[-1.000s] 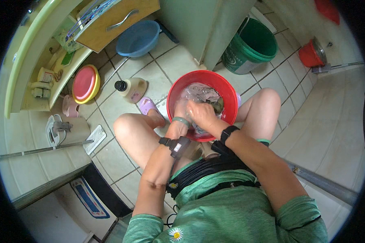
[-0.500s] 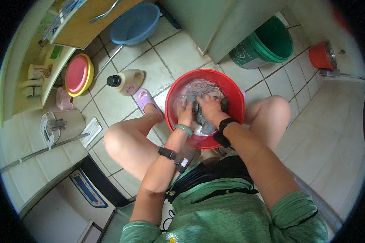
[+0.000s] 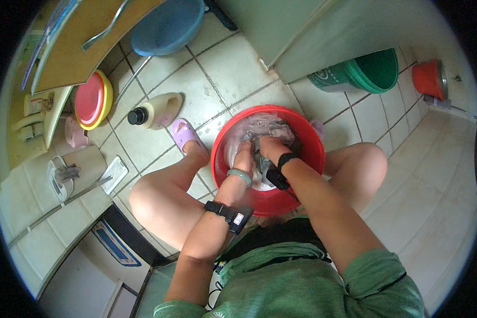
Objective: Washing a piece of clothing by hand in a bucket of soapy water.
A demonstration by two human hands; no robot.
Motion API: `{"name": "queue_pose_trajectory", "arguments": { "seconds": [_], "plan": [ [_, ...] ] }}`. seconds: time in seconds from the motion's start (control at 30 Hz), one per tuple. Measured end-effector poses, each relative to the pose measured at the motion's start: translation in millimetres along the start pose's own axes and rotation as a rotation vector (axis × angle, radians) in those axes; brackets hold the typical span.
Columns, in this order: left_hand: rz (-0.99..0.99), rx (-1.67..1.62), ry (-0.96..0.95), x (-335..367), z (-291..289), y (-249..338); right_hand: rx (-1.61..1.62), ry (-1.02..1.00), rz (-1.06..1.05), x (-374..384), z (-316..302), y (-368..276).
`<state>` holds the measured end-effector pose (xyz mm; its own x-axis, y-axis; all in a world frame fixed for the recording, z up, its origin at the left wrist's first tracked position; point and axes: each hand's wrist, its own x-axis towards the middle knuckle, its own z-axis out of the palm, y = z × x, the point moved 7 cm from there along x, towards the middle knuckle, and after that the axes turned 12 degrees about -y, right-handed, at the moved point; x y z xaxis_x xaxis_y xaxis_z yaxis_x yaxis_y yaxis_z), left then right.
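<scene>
Between my knees stands a red basin (image 3: 215, 167) holding wet grey and pale cloths (image 3: 267, 126) in whitish, sudsy water. Both of my hands are down inside it, close together. My left hand (image 3: 243, 155) is closed at the left edge of the grey cloth, its fingertips sunk into the folds. My right hand (image 3: 272, 148) is bent over the same cloth, fingers curled down into it and partly hidden. A pale green bangle (image 3: 240, 176) circles my left wrist, and dark straps with small black boxes sit on both arms.
Left of the basin, a cream bottle with a black cap (image 3: 156, 111) stands on the tiles by my purple clog (image 3: 185, 133). Farther off are a blue basin (image 3: 167, 32), red and yellow basins (image 3: 93, 100), a green bucket (image 3: 373, 71) and a small red bucket (image 3: 428, 79).
My hands have pushed deeper into the grey cloth and drawn closer together, with fingers less visible now. The view has shifted slightly, so the basin appears lower.
</scene>
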<state>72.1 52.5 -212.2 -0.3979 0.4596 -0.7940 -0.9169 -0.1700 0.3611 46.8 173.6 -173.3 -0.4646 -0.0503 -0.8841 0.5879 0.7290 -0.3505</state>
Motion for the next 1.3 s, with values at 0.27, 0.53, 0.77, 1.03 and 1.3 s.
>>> {"name": "queue_pose_trajectory", "arguments": {
  "seconds": [0.27, 0.53, 0.77, 1.03, 1.3],
  "plan": [
    [-0.049, -0.296, -0.125, -47, 49, 51, 0.363, 0.079, -0.712, -149, -33, -66],
    [0.126, -0.042, -0.005, -57, 22, 41, -0.016, 0.47, -0.408, -163, -17, -84],
    [0.057, -0.235, -0.188, -74, 49, 36, -0.051, 0.595, -0.303, -170, -11, -75],
    [0.034, -0.124, -0.195, -80, 61, 30, -0.049, 0.587, -0.153, -161, -23, -60],
    [0.282, -0.264, -0.381, -109, 82, 84, 0.624, 0.119, -0.519, -151, -10, -12]
  ]
}}
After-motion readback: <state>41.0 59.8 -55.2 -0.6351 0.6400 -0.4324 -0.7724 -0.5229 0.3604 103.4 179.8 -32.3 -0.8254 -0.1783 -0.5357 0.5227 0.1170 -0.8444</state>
